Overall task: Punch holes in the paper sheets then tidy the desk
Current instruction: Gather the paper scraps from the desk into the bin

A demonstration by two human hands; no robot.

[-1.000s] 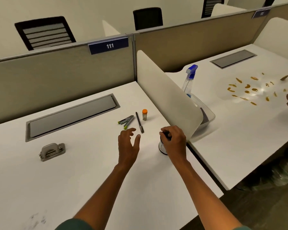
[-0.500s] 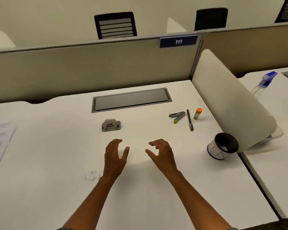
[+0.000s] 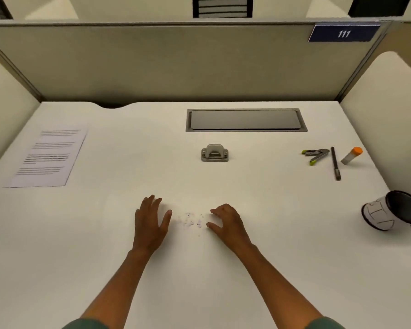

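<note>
A small scatter of paper punch bits (image 3: 191, 222) lies on the white desk (image 3: 223, 269) between my two hands. My left hand (image 3: 151, 222) lies flat just left of the bits, fingers straight. My right hand (image 3: 226, 224) rests just right of them with fingers loosely bent and holds nothing. The grey metal hole punch (image 3: 214, 153) stands beyond, at the desk's middle. Printed paper sheets (image 3: 49, 157) lie at the far left.
A stapler (image 3: 316, 155), a dark pen (image 3: 335, 166) and an orange-capped glue stick (image 3: 351, 156) lie at the right. A white cup with a dark inside (image 3: 389, 211) lies on its side near the right edge. A grey cable hatch (image 3: 246, 120) sits at the back before the partition.
The view has swung left from the tipped cup. My right hand left the cup, and both hands came down on either side of the paper bits.
</note>
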